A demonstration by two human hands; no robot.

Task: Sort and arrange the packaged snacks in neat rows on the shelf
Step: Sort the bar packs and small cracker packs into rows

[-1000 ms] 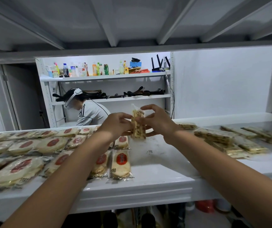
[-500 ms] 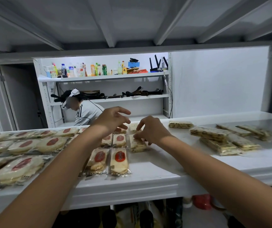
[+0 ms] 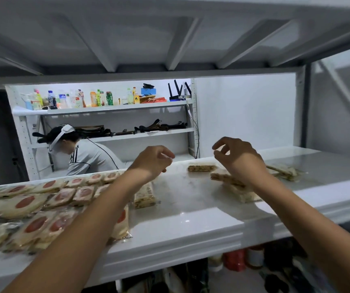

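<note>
Round red-labelled cracker packets in clear wrap (image 3: pixel 28 203) lie in rows on the left of the white metal shelf (image 3: pixel 180 225), with one speckled rectangular packet (image 3: pixel 144 195) just beside them. The flat layered-cracker packets (image 3: pixel 229 178) on the right are not yet sorted. The left hand (image 3: pixel 153 161) and right hand (image 3: pixel 239 159) hover above the shelf, fingers loosely curled, holding nothing. The forearms hide parts of both groups.

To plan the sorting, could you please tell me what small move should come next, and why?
Probably lower the right hand onto the sandwich-cracker pile beneath it and take one: it and the left hand hold nothing, and only one such packet lies beside the rice-cracker rows.
</note>
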